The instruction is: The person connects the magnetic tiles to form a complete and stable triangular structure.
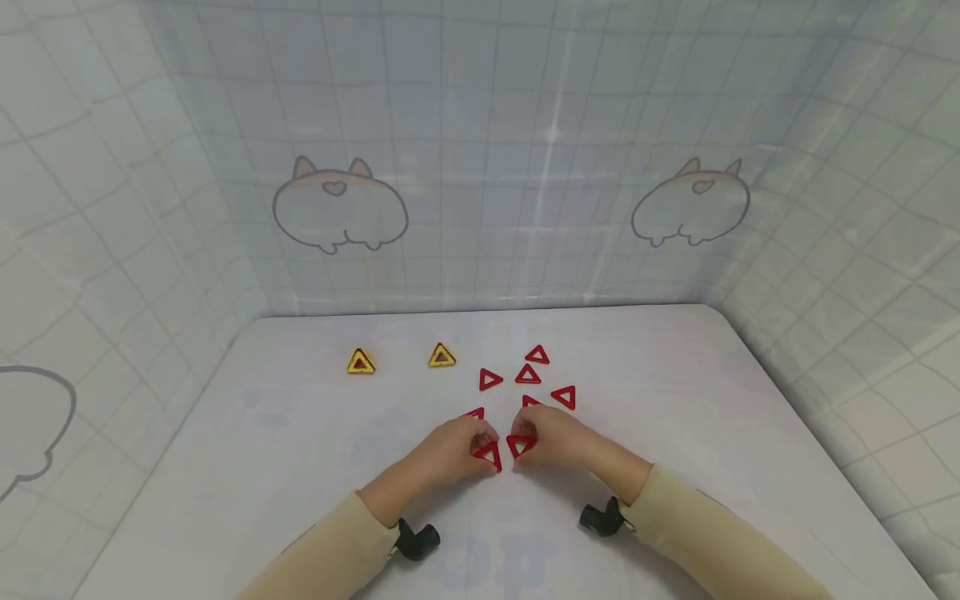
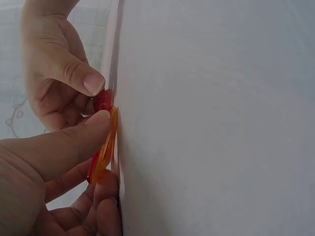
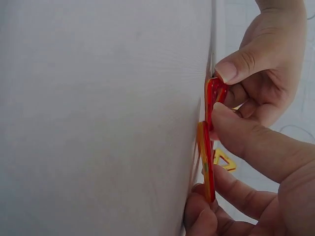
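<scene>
My left hand pinches a red triangle tile with an open centre between thumb and fingers. Facing it, the right hand pinches another red triangle tile. Both tiles stand tilted, close over the white table, with a narrow gap between them in the head view. In the left wrist view, the left hand's tile looks translucent red and orange, its upper end right by the other tile. From the right wrist, the right hand's tile overlaps the lower end of the left hand's tile.
Beyond the hands lie several loose red triangle tiles, such as one left of centre and one to the right; two are partly hidden by the hands. Two yellow triangle tiles sit farther left. Tile-patterned curtains surround the table.
</scene>
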Demonstrator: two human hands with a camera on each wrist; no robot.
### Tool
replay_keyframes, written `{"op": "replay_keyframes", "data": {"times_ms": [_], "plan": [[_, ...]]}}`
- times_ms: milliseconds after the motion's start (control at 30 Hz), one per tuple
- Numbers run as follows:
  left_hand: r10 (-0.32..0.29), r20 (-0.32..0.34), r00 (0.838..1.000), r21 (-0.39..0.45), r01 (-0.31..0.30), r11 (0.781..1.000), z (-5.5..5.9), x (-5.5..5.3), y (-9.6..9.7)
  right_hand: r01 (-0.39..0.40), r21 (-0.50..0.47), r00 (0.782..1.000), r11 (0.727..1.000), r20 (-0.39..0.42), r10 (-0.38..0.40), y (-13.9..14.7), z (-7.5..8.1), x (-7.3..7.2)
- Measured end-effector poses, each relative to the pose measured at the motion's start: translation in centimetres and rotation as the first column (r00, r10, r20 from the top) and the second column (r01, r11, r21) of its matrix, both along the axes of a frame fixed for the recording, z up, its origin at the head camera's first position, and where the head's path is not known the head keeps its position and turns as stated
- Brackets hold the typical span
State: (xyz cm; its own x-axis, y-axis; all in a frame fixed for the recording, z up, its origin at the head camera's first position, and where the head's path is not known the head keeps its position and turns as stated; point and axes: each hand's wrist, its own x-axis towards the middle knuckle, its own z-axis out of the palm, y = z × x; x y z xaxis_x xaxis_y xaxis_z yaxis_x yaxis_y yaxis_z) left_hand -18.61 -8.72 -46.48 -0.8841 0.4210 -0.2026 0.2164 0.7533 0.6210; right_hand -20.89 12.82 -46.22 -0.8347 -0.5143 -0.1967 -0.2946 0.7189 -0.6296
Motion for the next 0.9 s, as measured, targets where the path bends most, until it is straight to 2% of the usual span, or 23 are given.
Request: {"op": "replay_keyframes", "data": {"times_ms": [167, 433, 900], "plan": [[0.000, -0.001, 1.000, 0.007, 0.000, 1.000, 0.19, 0.32, -0.11, -0.009, 0.014, 1.000, 1.000, -0.002, 0.009, -0.13, 0.03, 0.05], [0.036, -0.038, 0.999, -0.009, -0.036, 0.999, 0.25, 0.66, 0.07, -0.006, 0.006, 1.000, 1.000, 0.014, 0.006, -0.19, 0.28, 0.08], [0.038, -0.027, 0.999, 0.017, -0.038, 0.999, 0.83, 0.77, 0.35, -0.019, -0.024, 0.999, 1.000, 0.035, 0.020, -0.70, 0.67, 0.04]]}}
